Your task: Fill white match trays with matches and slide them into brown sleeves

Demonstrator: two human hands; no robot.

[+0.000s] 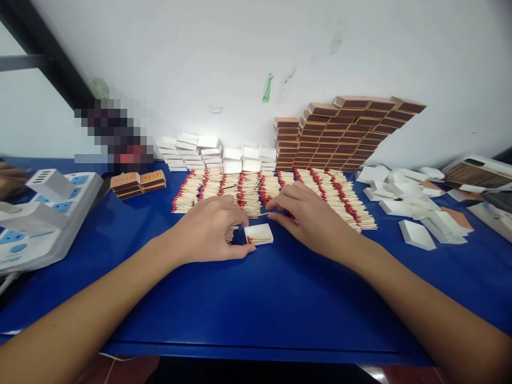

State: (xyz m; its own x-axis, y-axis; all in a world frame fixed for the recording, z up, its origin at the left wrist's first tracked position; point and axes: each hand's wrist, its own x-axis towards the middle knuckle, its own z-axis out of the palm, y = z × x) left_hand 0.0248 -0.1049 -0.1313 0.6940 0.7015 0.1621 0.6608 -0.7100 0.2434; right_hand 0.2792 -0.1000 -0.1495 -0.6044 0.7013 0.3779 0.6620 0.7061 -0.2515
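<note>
A small white matchbox tray (267,232) lies on the blue table with a few red-tipped matches (256,239) inside, their heads toward its left end. My left hand (210,226) curls around that end, thumb at the near corner and fingers at the far one. Just beyond the tray, my right hand (308,216) pinches a single match (264,214) between thumb and forefinger. Behind both hands, long rows of loose matches (250,194) are laid side by side, partly hidden by my hands.
White trays (192,152) are stacked against the wall, beside a tall stack of brown matchboxes (340,136). Two closed matchboxes (138,182) sit left, near a white power strip (76,213). Loose white trays (416,234) and a phone (480,172) lie right on the blue table (256,304).
</note>
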